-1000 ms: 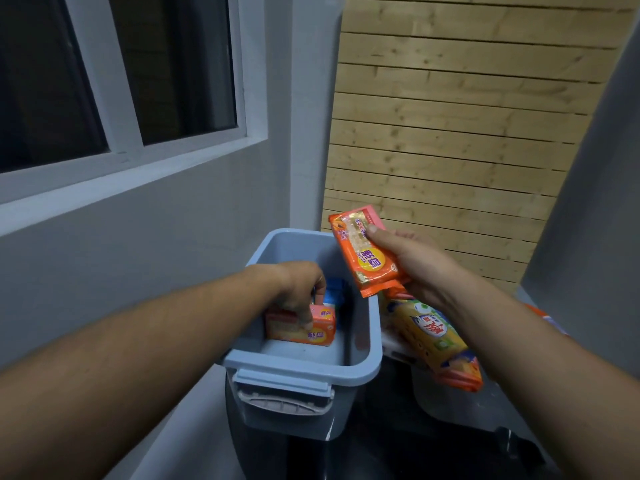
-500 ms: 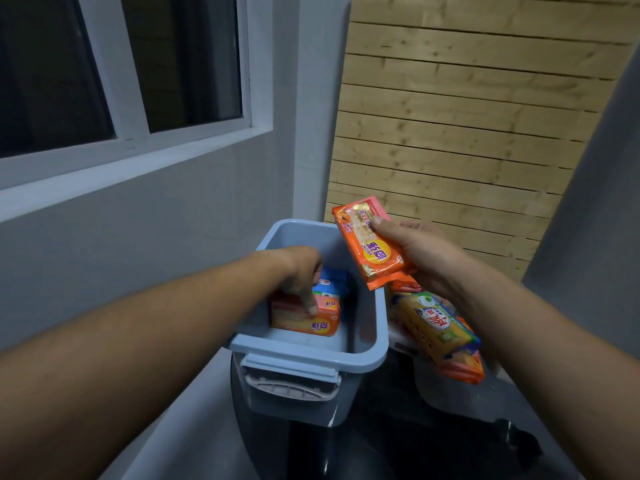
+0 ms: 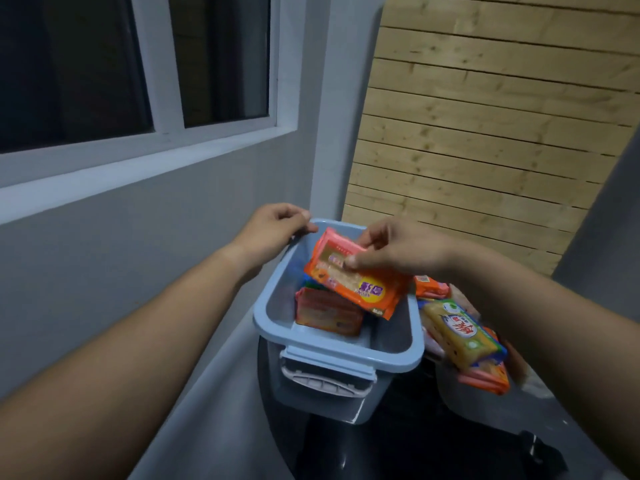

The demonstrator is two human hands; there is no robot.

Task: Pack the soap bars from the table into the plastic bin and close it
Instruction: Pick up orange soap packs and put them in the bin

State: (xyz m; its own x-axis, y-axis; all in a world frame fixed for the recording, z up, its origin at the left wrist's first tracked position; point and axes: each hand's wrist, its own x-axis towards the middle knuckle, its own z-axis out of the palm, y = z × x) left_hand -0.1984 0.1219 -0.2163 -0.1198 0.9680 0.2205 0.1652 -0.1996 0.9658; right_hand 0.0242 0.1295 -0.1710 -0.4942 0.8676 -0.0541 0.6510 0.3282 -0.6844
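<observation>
fingers [image 3: 351, 261] of right hand [image 3: 398, 251] now lower soap bar [image 3: 353, 275] over bin [image 3: 332, 351].

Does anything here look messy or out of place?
Nothing looks damaged or spilled. The soap packs beside the blue bin lie in a loose, slanted heap, and the orange pack in the right hand is tilted over the bin's opening.

Printed wrappers — none sharp enough to read in full

The orange soap pack [image 3: 356, 275] carries purple Chinese characters on a yellow oval, too blurred to make out; the yellow-green soap pack [image 3: 462, 336] beside the bin shows large red Chinese characters on white — also illegible; the pack in the bin [image 3: 327, 313] bears only smeared print
</observation>
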